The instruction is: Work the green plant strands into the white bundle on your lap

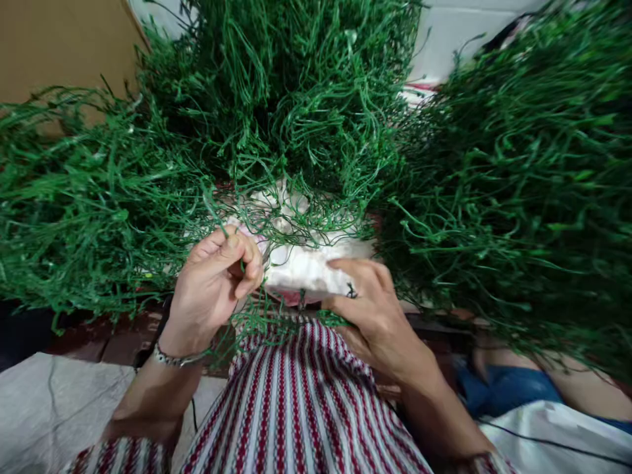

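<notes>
My left hand [217,276] is closed in a pinch around a thin green artificial plant stem [224,227]. At the lap's edge lies a white, lumpy plastic-looking bundle [311,271] with loose green strands across its top. My right hand [368,303] grips the right end of this bundle, fingers on top and thumb at the lower front edge. A small dark green bit [351,290] shows between that thumb and forefinger. More short green sprigs [264,316] hang below my left hand, over the striped garment [306,395].
Large heaps of green artificial stems stand left [89,210], ahead [296,85] and right [523,191]. A tan board [64,52] is at the back left. Pale sheets [64,408] lie on the floor. Another person's leg in blue clothing [518,388] is at right.
</notes>
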Motion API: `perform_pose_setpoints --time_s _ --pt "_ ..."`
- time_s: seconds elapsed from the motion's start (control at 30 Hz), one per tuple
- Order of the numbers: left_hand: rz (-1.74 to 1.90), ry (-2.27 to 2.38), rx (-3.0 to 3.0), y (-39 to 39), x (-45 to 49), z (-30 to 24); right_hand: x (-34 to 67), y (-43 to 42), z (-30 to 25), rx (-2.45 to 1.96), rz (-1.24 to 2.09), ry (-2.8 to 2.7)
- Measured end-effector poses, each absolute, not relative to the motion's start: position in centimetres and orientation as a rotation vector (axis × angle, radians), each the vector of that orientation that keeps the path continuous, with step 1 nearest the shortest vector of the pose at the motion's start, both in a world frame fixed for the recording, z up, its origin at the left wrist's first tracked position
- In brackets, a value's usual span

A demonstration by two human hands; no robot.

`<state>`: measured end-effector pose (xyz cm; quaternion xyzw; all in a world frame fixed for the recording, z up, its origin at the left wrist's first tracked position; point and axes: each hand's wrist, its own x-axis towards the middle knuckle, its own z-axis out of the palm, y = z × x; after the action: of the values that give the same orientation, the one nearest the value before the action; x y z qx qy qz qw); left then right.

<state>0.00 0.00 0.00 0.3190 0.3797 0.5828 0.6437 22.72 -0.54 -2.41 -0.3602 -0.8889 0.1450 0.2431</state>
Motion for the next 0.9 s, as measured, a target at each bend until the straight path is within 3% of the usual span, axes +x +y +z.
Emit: perform_pose_setpoints --time_s 0.2,0.5,0.63,0.8,0.9 --pt "1.149 0.747 0.721 0.3 1.3 0.3 21.7 0.2 -2.6 -0.782 0.813 -2.117" --pt "0.99 0.592 1.078 1.4 2.0 2.9 18.2 1.9 -3.8 -0.529 1.11 -2.059" --pt "1.115 0.877 1.346 2.4 1.1 2.4 18.4 1.5 -4.2 -0.848 1.115 -1.93" --pt "1.359 1.663 1.778 -0.4 -0.4 2.1 18.7 1.1 -4.1 -1.074 0.989 -1.746" --pt "1.371 1.502 2.145 -3.6 0.5 1.6 18.4 1.0 -4.1 -1.109 0.908 -1.719"
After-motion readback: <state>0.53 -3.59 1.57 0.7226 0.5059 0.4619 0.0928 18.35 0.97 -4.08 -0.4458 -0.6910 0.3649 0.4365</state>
